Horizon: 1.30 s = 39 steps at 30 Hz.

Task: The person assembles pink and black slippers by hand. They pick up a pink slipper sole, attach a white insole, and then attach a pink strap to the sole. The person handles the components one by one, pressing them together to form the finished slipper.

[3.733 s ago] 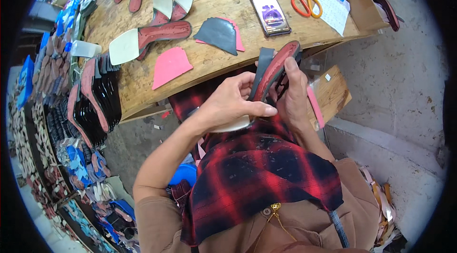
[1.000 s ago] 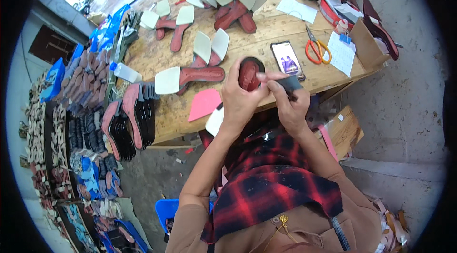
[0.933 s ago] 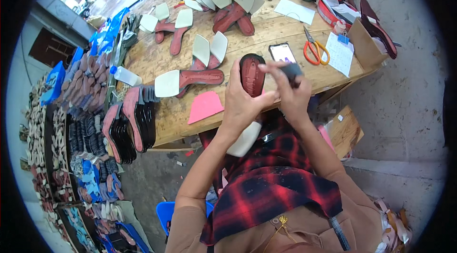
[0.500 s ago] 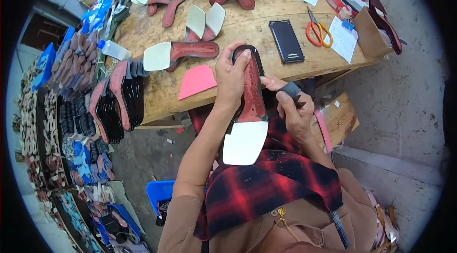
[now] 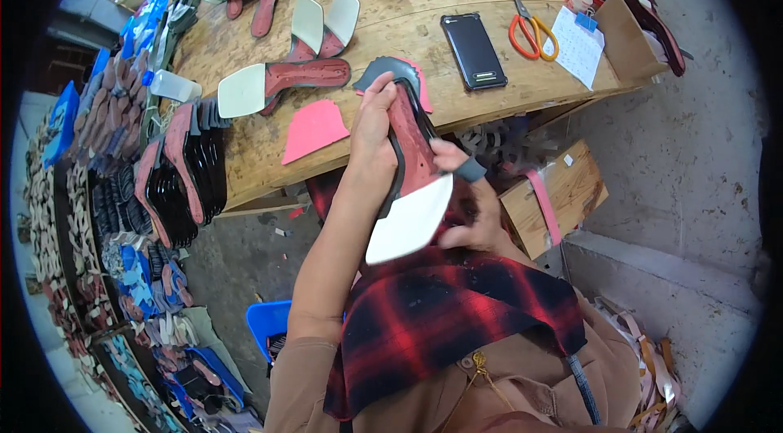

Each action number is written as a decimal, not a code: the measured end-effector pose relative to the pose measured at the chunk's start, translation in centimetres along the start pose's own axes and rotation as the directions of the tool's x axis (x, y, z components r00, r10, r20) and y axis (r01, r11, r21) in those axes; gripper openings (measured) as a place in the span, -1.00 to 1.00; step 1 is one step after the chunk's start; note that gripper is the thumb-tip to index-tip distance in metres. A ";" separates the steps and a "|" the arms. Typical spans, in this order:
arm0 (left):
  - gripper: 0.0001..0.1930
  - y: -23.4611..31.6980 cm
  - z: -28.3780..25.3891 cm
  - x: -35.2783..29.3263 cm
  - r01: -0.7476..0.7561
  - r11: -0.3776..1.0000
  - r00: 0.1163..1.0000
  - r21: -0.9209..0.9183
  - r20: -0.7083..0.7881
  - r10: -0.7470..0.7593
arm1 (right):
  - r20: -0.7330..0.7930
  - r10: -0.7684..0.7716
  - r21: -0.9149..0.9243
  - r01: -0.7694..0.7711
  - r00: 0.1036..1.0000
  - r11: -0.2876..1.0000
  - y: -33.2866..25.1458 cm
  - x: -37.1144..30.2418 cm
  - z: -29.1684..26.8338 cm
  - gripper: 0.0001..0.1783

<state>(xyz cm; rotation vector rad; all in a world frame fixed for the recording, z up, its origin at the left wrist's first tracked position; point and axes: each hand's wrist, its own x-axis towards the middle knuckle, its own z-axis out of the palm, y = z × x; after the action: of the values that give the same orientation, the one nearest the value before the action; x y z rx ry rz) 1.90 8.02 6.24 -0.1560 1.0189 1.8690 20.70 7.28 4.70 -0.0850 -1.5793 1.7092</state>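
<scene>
My left hand (image 5: 375, 135) is closed around the heel end of a shoe sole (image 5: 412, 148), tilted above my lap. Reddish-brown on its upper face, it has a black edge and a broad white toe part (image 5: 410, 225). Slightly blurred, my right hand (image 5: 477, 209) is beside the sole's right edge. One finger, wrapped in a grey band (image 5: 471, 170), reaches the edge, while the thumb is stretched apart below. Just beyond the heel lies a dark grey curved piece (image 5: 390, 68) over pink sheet. A separate pink piece (image 5: 316, 130) is near the table's front edge.
More white-toed soles (image 5: 306, 72) lie on the wooden table (image 5: 383, 29), alongside a phone (image 5: 474, 51) and orange-handled scissors (image 5: 532, 27). Black-edged soles (image 5: 183, 164) stand stacked at its left. A wooden board (image 5: 575, 188) with a pink strip is at right, near the wall.
The sole has tilted, its white toe swinging down and left. My right thumb has moved away from the wrapped finger. The table has shifted left in view, and the grey piece now shows.
</scene>
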 end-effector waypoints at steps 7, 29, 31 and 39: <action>-0.58 4.0 -5.1 -4.4 -0.129 0.991 0.990 -0.016 0.062 0.130 | 0.124 -0.215 -0.454 0.248 0.969 0.856 0.0 7.2 4.0 0.38; -0.26 11.7 -8.1 -17.6 -0.544 0.021 0.837 0.839 0.544 -0.052 | -0.014 0.708 0.272 -0.678 0.707 0.683 2.4 8.0 8.1 -0.82; -0.24 11.9 -9.6 -19.0 -0.521 -0.037 0.854 0.853 0.521 -0.002 | 0.040 0.751 0.193 -0.743 0.659 0.641 1.2 8.9 9.8 -0.83; -0.16 11.5 -15.5 -18.7 -0.506 -0.083 0.838 0.859 0.512 0.187 | 0.143 0.640 0.037 -0.650 0.755 0.759 2.7 9.5 13.2 -0.84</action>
<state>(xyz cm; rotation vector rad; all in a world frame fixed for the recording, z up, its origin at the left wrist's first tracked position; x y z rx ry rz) -2.12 -17.82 12.27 1.3499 2.1283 0.9887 5.70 2.24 9.54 -0.5559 -1.6749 2.3501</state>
